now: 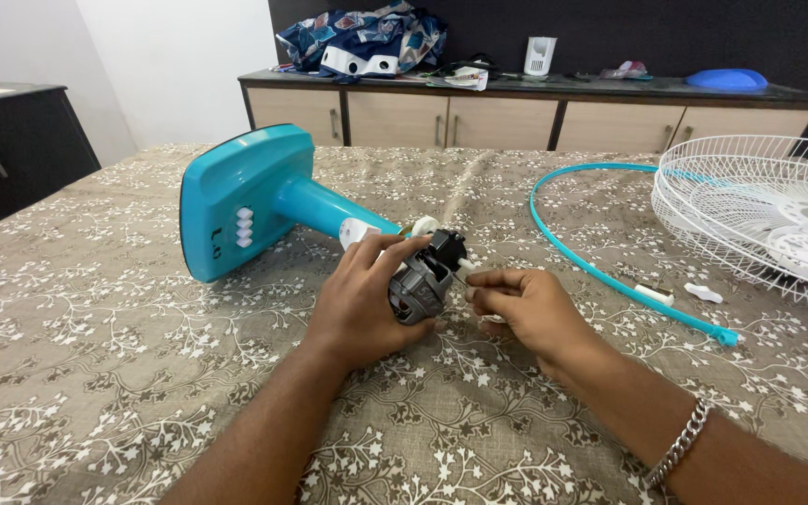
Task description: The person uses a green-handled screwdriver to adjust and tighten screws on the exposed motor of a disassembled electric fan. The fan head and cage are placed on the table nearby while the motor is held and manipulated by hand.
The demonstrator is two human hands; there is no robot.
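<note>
The grey fan motor [421,283], lying on the patterned tablecloth [95,374] at the end of the teal fan stand [264,206], is being gripped by the left hand [362,295], whose fingers are wrapped closed over its housing. The motor's thin shaft [460,272] is being pinched by the right hand [526,304], fingertips pressed together. A teal rim ring [600,266] and a white wire grille [759,220] are lying to the right, well apart from both hands.
</note>
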